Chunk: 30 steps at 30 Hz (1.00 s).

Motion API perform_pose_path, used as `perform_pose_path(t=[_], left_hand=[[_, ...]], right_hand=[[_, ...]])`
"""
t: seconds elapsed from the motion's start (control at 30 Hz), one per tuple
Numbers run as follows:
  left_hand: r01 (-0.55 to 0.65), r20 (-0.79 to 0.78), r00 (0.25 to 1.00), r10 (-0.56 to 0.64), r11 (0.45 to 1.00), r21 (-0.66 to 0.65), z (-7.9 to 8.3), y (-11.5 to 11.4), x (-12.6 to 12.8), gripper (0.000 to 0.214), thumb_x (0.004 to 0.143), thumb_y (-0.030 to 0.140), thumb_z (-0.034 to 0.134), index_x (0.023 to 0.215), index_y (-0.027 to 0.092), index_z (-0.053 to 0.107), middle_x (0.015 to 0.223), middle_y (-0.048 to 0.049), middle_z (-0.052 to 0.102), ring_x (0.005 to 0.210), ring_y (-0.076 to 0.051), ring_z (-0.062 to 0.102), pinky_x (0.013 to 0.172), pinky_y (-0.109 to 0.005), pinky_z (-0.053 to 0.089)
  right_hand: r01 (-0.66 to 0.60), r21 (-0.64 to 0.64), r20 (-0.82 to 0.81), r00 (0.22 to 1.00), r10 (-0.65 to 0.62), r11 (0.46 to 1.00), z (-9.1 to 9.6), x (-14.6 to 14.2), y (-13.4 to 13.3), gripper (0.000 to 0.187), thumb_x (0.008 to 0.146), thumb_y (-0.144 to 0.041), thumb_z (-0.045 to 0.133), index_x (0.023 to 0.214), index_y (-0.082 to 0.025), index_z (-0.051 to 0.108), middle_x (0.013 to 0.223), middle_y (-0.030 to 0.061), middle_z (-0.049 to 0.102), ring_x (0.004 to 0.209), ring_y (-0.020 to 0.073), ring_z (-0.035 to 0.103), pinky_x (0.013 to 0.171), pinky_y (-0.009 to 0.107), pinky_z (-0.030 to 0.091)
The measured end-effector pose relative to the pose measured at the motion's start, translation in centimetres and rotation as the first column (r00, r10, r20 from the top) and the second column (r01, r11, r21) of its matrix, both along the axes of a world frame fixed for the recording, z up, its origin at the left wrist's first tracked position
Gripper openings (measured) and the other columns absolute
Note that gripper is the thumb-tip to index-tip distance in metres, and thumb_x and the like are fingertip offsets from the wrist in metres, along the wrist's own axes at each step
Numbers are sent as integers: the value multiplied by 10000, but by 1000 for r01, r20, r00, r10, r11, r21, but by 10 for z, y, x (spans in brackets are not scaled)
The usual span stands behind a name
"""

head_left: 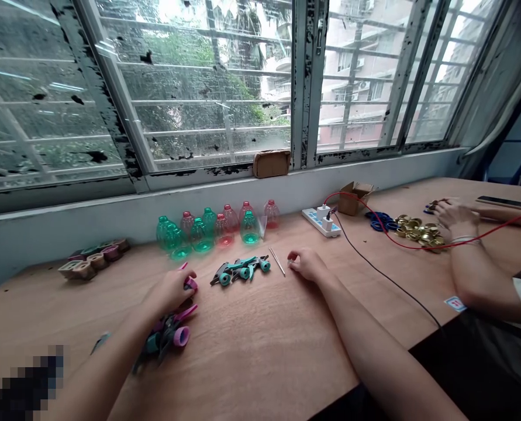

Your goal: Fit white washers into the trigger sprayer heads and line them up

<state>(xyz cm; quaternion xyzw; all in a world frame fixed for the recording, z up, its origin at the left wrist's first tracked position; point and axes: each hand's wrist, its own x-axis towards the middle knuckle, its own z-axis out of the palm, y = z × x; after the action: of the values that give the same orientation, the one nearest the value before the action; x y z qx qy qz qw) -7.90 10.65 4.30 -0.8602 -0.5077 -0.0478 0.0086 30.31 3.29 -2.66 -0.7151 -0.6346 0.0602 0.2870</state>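
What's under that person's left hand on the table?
The left hand curls over pink plastic pieces that poke out past its fingers; whatever lies beneath the palm is covered and can't be seen.

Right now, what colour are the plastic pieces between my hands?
The plastic pieces are teal and dark grey, seen best in the head view.

Green and red plastic bottle tops [199, 233] stand in a row beside a power strip [315, 219].

The plastic parts [181, 336] look glossy, the tabletop [251, 362] smooth matt wood — the rings [420, 233] polished gold-toned metal.
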Motion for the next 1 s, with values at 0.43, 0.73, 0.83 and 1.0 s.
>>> perform_pose_path(t=[0.43,0.73,0.83,1.0], left_hand=[[98,441,893,-90,995,6,24,-92,62,364,759,379,564,1083,237,651,673,11,619,575,-149,522,546,-232,399],[313,629,764,-145,935,-165,-42,-111,94,369,778,225,533,1130,218,643,770,-3,663,595,-125,519,571,-222,397],[309,651,748,-130,936,-168,-44,-110,94,356,766,209,543,1100,212,665,791,-13,685,618,-132,542,588,-226,407],[291,650,752,-114,941,-172,-47,-111,95,377,747,204,568,1109,216,671,739,-4,686,611,-135,559,586,-226,413]], right_hand=[[-344,388,-585,625,517,855,34,-67,-25,243,693,-381,731,774,-152,727,692,45,699,614,148,622,571,247,491],[-664,229,-590,488,644,712,30,-94,-42,275,719,-397,719,793,-131,727,680,34,652,585,108,567,531,215,447],[-651,228,-550,527,647,724,25,-93,-41,239,735,-365,713,813,-139,721,742,46,672,666,130,598,592,227,468],[-632,237,-379,639,669,738,22,-95,-43,181,763,-335,702,820,-164,719,757,39,666,626,113,567,564,219,446]])
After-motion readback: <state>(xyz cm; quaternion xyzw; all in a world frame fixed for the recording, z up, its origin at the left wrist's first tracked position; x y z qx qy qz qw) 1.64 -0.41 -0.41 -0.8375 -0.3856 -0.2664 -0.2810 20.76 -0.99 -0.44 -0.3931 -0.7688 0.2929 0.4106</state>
